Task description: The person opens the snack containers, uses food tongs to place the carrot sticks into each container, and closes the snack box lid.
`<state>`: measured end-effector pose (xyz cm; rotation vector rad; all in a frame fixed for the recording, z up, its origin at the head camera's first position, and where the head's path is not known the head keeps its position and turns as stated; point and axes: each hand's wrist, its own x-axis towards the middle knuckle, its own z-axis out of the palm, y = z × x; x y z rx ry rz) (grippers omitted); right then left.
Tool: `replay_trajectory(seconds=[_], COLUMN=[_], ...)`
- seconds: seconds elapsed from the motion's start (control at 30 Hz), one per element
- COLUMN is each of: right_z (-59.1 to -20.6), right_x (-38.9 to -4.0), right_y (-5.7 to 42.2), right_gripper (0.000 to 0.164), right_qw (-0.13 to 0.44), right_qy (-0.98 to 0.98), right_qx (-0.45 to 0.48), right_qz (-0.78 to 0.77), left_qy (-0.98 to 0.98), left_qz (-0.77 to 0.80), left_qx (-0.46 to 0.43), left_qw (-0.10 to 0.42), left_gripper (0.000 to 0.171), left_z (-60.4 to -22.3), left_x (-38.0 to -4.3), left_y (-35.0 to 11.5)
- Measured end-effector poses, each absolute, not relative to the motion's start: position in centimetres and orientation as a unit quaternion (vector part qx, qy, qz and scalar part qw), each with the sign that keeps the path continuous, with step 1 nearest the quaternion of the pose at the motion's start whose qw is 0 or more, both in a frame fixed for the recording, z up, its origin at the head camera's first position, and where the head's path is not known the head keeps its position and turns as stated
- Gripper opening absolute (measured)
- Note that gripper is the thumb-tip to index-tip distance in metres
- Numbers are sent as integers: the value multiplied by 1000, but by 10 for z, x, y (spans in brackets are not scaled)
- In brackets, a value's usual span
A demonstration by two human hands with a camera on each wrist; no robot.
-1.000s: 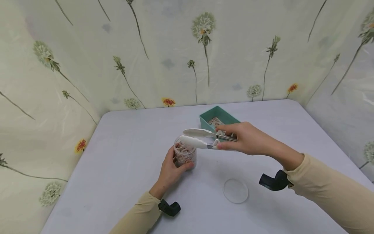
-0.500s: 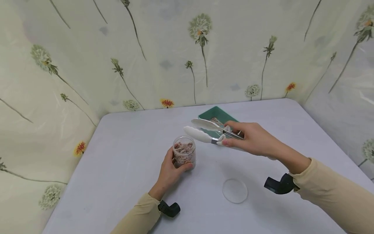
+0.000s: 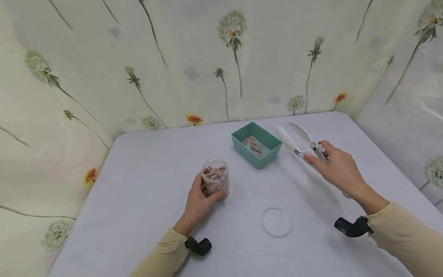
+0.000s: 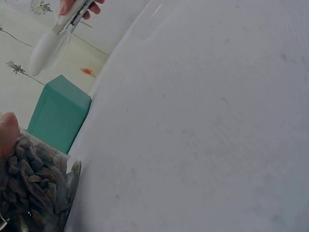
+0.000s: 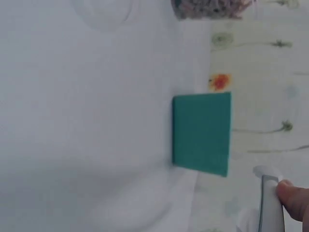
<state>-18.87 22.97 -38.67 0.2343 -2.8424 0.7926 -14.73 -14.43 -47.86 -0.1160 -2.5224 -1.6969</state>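
Observation:
My left hand (image 3: 200,202) grips a clear jar (image 3: 215,181) standing on the table, thumb at its near side. Brownish shredded pieces fill much of the jar, and its top is uncovered. In the left wrist view the same jar (image 4: 38,183) shows at the lower left. My right hand (image 3: 340,169) holds a pair of tongs (image 3: 285,137) with white tips and metal arms, in the air right of the green box (image 3: 250,157). The tips stand apart with nothing seen between them. Some brownish pieces lie on the box's floor.
A clear round lid (image 3: 276,223) lies on the white table (image 3: 152,173), right of the jar and nearer me. Behind the table hangs a flower-printed curtain (image 3: 187,88), which also runs along both sides.
My right hand has carried the tongs from over the jar to the right, past the green box, uncovering it. The left hand still holds the jar in place.

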Motion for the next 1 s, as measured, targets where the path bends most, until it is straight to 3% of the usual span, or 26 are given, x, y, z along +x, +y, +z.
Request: replay_trajectory(seconds=[0.23,1.0], right_z=[-413,-447], right_x=[-198,-206], right_y=[262,289], right_gripper=[63,74], right_qw=[108,29], right_qy=[-965,-973], right_qx=[21,-68], right_qz=[239,220], left_qy=[-829,-825], left_qz=[-555,-561], left_qx=[-36,-40], left_qw=[52,49], left_gripper=[89,88], left_z=[-478,-478], left_x=[-148,-147], left_y=[-145,-144])
